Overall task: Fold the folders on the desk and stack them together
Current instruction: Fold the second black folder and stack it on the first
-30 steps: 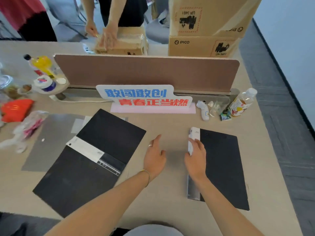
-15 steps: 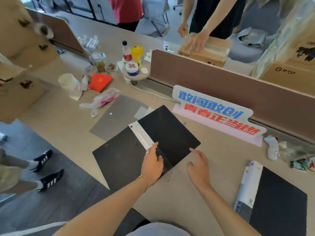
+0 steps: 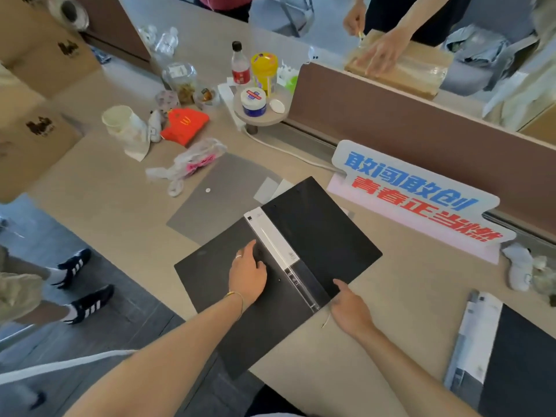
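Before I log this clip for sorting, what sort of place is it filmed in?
Most likely a shared office. A long desk is split by a brown divider panel, black file folders lie on it, and cardboard shipping boxes stand alongside.

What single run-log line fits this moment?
open folder flat | left hand on it | right hand at edge | closed folder apart

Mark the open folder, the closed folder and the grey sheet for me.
open folder (image 3: 319, 230), head view, right black cover
closed folder (image 3: 523, 365), head view, black front cover
grey sheet (image 3: 222, 203), head view, its middle
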A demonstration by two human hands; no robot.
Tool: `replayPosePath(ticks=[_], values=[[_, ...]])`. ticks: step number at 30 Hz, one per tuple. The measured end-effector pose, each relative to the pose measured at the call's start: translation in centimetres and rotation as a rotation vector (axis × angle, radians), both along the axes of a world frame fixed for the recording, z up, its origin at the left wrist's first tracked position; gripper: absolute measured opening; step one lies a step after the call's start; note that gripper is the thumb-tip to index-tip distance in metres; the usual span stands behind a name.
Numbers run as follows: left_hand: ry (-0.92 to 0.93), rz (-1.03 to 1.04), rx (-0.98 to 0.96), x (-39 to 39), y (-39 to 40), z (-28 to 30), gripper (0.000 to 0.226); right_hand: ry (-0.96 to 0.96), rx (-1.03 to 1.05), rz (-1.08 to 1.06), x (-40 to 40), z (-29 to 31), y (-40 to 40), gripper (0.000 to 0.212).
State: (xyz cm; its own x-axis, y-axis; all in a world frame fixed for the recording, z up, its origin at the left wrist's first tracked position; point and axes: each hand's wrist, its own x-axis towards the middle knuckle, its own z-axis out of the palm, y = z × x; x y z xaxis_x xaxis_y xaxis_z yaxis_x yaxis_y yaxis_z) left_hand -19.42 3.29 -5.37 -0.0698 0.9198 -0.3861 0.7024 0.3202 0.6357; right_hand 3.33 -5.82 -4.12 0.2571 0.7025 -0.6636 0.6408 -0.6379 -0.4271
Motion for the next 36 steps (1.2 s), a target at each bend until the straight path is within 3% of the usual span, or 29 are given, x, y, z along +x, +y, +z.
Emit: replayPosePath(ticks=[9,16,20,31,36], values=[[0.16,-0.097,0.075,-0.4,9.7,-0.4,0.053,0.264,-0.052,-0.398,-0.6,-1.1,0.1,0.065],[0.218,-0.214,0.072,1.2,11.8,-1.1,0.052,0.495,-0.075,-0.69,-0.5,0.1,0.0,0.061],[0.228,-0.226,0.118,1.6,11.3,0.0,0.053,0.501,-0.038,-0.714,-0.3,0.9,-0.6,0.054],[-0.002,-0.047,0.215,3.8,11.1,7.4,0.045,0.316,0.28,-0.545,1.8,5.0,-1.9,0.038],[-0.073,-0.008,0.31,5.2,11.6,10.0,0.047,0.273,0.479,-0.605,3.5,6.9,-2.1,0.019]])
